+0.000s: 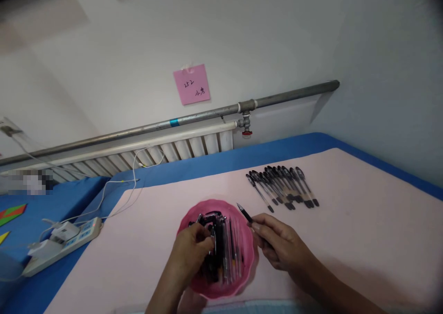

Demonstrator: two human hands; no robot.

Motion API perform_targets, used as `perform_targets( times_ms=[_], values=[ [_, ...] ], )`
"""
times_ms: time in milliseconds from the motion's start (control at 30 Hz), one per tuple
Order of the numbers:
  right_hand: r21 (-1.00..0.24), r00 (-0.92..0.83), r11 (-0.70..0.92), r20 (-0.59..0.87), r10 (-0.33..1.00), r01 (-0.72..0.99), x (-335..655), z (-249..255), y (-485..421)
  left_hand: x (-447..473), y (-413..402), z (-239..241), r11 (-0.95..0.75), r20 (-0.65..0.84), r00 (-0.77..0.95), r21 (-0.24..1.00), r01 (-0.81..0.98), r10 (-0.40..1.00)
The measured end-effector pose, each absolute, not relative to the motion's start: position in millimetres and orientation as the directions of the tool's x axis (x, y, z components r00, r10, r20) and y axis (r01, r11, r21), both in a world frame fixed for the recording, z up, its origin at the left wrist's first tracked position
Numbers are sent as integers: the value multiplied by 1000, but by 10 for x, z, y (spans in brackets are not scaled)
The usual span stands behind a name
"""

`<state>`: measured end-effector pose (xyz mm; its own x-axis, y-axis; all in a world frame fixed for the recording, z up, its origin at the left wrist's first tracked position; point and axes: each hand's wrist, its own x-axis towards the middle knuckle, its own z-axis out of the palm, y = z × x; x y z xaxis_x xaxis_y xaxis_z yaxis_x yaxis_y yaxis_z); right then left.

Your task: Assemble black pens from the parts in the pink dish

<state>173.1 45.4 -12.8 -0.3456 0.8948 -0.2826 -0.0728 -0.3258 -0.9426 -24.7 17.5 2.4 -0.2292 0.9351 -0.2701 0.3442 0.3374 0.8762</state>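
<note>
pale wall (270,37) behind, radiator (187,148) below it, and your pink-covered tabletop (363,222) carries a pink bowl (248,258) of loose pen parts (226,249). your right hand (278,242) is pinching a pen piece (244,212), tip up and leftward, just beside the rim; your left hand (194,245) dips among the parts, fingers curled, grip hidden, so i can't tell what's in it. steady that tip, pinch lightly, avoid dragging neighbours; finished-looking pens (282,185) lie beyond.

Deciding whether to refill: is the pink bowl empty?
Not empty: black pieces and thin clear tubes lie inside the pink bowl, and the left hand has its fingers among them.
</note>
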Motion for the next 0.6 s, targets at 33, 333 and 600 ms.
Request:
perform_targets(
  times_ms=[33,333,600],
  values=[
    [-955,-362,-292,-256,896,-48,1731,-125,439,-263,180,50,347,-304,-209,913,216,930],
    [-976,-520,59,-59,852,208,1689,-87,272,-237,232,84,224,-341,-151,833,-507,928],
    [-974,-502,82,-36,864,212,1684,-129,277,-128,193,52,252,-328,-71,831,-495,942]
  ],
)
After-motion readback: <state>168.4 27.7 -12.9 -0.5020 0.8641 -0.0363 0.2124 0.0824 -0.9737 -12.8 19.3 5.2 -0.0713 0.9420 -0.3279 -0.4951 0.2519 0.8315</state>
